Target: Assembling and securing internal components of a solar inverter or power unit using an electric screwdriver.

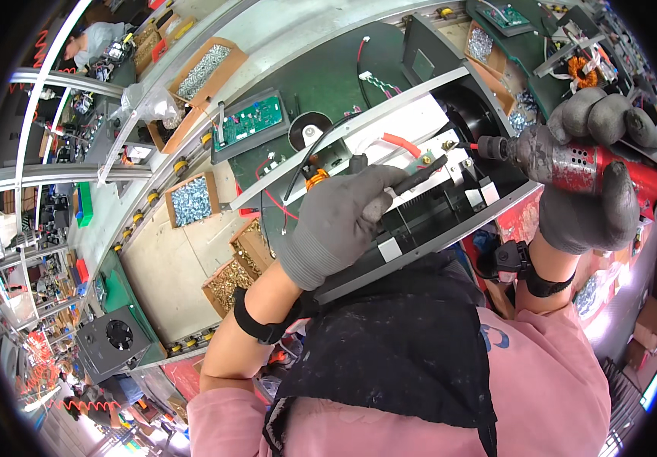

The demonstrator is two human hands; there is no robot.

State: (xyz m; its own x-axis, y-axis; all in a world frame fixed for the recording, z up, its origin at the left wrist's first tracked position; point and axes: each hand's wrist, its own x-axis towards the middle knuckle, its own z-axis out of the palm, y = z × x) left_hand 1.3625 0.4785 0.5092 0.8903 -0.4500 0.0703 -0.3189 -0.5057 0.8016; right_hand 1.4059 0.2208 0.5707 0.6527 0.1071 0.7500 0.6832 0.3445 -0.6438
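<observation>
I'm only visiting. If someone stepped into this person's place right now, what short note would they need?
Left hand, grey glove: holds a black part steady on the open chassis.
Right hand: grips the red power screwdriver, bit at a fastener near the red wire.
Screw boxes sit to the left.
Done: cannot tell which fasteners are already in.
Left: probably seat this fastener, then check the rest.

- The gloved right hand (pixel 591 175) grips a red power screwdriver (pixel 572 161), its bit pointing left into an open black chassis (pixel 420 228).
- The gloved left hand (pixel 344 217) rests on the chassis, pinching a black tool (pixel 418 177).
- Cardboard boxes of screws (pixel 190 200) sit on the bench to the left.
- A green circuit board (pixel 251 119) lies beyond.
</observation>
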